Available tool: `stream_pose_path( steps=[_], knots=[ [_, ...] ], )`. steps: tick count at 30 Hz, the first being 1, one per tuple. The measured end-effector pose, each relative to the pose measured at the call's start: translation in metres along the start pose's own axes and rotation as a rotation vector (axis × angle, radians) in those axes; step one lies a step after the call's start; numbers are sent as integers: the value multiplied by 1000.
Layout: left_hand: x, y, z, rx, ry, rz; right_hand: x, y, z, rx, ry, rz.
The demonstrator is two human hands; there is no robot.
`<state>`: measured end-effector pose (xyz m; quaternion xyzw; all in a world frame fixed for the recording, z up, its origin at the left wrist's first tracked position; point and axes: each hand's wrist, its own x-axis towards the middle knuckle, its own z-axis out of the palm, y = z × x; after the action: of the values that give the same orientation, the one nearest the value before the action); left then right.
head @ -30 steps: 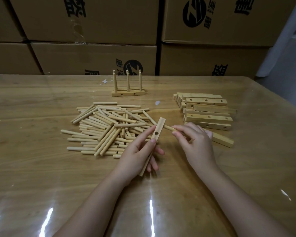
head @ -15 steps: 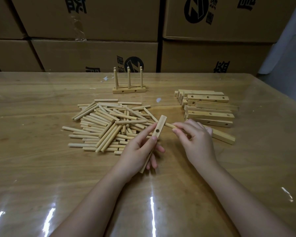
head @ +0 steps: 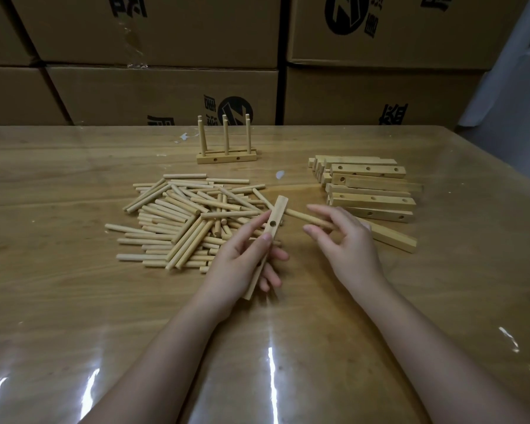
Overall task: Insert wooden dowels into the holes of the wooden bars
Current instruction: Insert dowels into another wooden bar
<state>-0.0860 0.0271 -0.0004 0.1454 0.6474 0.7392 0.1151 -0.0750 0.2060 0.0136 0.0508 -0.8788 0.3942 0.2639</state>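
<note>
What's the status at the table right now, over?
Left hand grips bar. Right hand on dowel, grip unclear. Dowel tip at bar's upper end, seating hidden. Nothing blocking.

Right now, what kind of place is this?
Probably a small workshop or storeroom where wooden parts are put together: printed cardboard boxes are stacked behind the table, and on it lie a heap of loose dowels and a stack of drilled bars.

Reaching in from the near edge with both bare forearms. Gripping a wooden bar [head: 278,208] in the left hand [head: 239,264], thumb on its face, index alongside, other fingers curled beneath. Poised at a wooden dowel [head: 303,217] with the right hand [head: 352,252], index and thumb spread either side; contact hidden.
</note>
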Motion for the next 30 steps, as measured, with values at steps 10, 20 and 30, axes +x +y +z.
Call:
stream_pose_path(
  steps=[10,20,30],
  knots=[
    [2,-1,-1,-53,107,20,1,4,-9,270,109,73],
    [1,1,-1,-58,80,-13,0,5,-9,315,41,131],
    [1,-3,-3,6,88,-9,1,5,-9,420,34,197]
  ],
)
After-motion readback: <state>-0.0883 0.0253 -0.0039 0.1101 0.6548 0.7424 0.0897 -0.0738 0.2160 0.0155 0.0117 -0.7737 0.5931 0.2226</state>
